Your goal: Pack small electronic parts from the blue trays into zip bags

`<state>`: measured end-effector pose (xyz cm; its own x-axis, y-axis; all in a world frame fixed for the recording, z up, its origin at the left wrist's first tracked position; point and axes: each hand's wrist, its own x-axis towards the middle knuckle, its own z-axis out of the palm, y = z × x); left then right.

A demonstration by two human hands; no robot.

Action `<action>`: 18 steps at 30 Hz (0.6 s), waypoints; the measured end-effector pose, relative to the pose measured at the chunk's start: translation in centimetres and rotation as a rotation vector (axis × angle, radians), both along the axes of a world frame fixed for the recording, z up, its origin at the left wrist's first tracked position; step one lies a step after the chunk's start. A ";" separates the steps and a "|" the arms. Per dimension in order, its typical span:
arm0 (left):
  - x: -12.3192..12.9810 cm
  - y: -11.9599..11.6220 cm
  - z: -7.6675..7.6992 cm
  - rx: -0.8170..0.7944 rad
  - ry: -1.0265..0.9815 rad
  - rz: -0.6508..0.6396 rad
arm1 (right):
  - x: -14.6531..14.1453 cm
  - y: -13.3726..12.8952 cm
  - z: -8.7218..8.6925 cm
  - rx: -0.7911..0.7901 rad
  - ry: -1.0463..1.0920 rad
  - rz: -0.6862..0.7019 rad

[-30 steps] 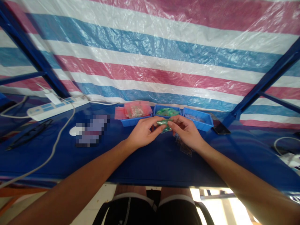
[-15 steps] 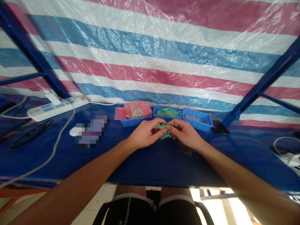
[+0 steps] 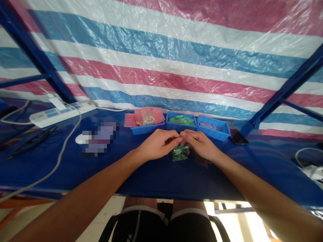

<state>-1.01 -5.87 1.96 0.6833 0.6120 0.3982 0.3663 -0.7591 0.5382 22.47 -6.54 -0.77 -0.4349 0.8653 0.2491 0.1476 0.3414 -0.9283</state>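
Observation:
My left hand (image 3: 160, 144) and my right hand (image 3: 200, 144) meet above the middle of the table, fingertips pinched together. A small green, see-through plastic bag (image 3: 180, 154) hangs below the fingers, with pale bits showing in it. Its upper edge is hidden behind the fingers, both hands closed on it. Beneath my right hand lies a dark, brownish see-through packet (image 3: 202, 162) on the table. Just beyond the hands stands a blue bin (image 3: 180, 127) holding green bags (image 3: 181, 119).
Left of that bin, red bags (image 3: 148, 116) top another blue bin (image 3: 147, 129). A third blue bin (image 3: 219, 134) holds clear packets, with a dark phone (image 3: 238, 137) beside it. Leftward lie a white power strip (image 3: 60, 114), its cable (image 3: 60, 158) and black tweezers (image 3: 32, 143).
The green bag, bunched between my fingers before, now hangs flatter and lower. My fingertips have come closer together over it.

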 end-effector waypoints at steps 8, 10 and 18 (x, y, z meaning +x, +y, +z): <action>0.2 0.3 -0.9 0.008 -0.043 0.007 | -0.3 0.3 0.0 -0.161 0.083 -0.020; 0.2 0.5 -1.1 -0.009 -0.053 0.007 | -0.3 0.2 0.1 -0.164 0.091 0.010; -0.1 1.4 -2.1 0.024 -0.012 0.017 | -0.1 0.3 -0.4 -0.016 -0.034 0.023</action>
